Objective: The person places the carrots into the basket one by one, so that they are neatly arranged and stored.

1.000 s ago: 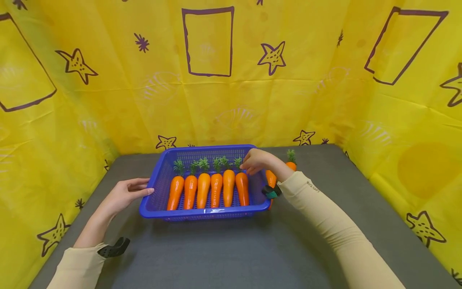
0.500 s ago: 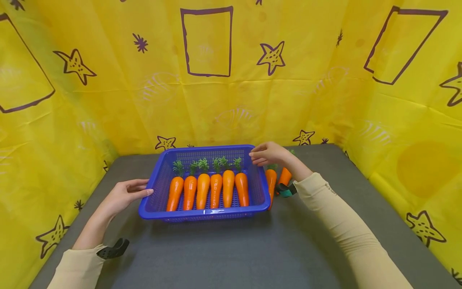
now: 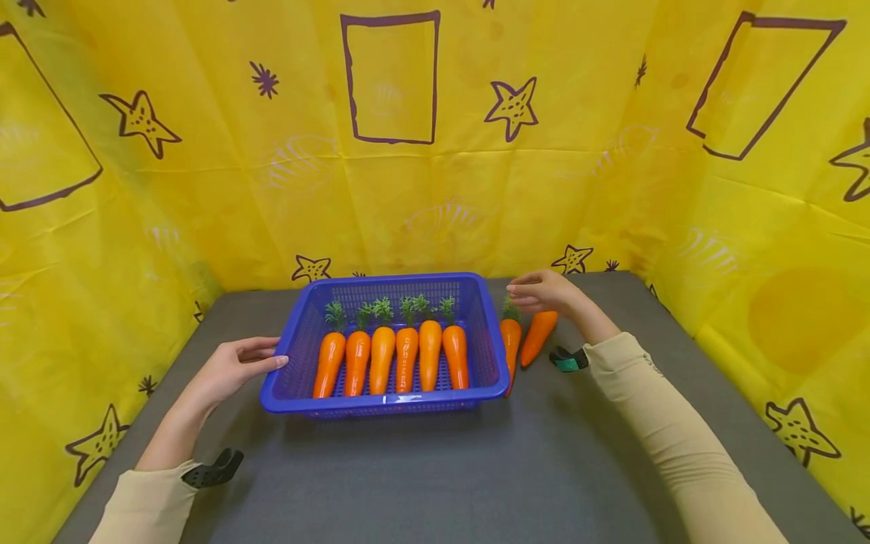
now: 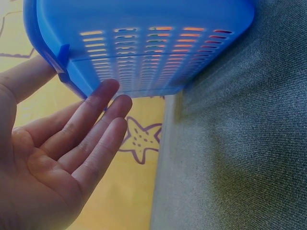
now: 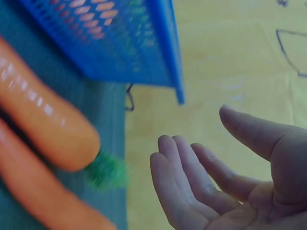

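A blue plastic basket (image 3: 442,395) holds a row of several orange carrots (image 3: 406,355), their green tops toward the back. My left hand (image 3: 227,370) holds the basket's left rim, thumb over the edge; in the left wrist view the other fingers lie loosely outside the slotted wall (image 4: 139,62). My right hand (image 3: 549,291) hovers beyond the basket's right side with nothing in it, fingers relaxed. Below it, one carrot (image 3: 511,340) lies close against the basket and another carrot (image 3: 540,336) slants beside it. The hand hides the second one's top.
The dark grey table (image 3: 421,468) extends in front of the basket and to both sides. Yellow cloth (image 3: 435,204) with drawn starfish and frames surrounds the table at the back and sides.
My right hand has left the carrot tops inside the basket and moved right over the rim, to above the two carrots outside. The left hand and basket have barely moved.
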Demonstrator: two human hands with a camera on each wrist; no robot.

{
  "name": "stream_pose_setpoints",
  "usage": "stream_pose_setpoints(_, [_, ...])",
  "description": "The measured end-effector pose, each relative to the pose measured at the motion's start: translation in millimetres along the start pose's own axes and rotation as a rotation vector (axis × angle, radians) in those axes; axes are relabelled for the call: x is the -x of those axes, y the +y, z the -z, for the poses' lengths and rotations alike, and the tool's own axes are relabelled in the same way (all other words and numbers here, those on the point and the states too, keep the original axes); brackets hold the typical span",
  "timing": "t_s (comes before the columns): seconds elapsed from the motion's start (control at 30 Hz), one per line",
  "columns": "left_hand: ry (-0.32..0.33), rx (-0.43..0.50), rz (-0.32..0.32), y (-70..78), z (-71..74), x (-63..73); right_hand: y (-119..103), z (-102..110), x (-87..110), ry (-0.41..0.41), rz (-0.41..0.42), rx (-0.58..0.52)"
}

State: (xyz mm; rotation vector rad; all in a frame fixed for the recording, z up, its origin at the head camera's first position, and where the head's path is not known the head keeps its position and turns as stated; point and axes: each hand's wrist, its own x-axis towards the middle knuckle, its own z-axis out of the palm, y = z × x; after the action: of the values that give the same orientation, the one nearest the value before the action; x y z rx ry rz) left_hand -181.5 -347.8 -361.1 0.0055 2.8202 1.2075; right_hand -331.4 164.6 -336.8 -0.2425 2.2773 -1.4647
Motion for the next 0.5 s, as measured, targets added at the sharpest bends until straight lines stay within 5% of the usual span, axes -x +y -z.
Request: stream_pose_setpoints(0.5, [0.004, 0.009, -0.003, -1.2, -0.2, 0.6, 47.5, 36.5, 8.9, 0.091, -0.118, -0.078])
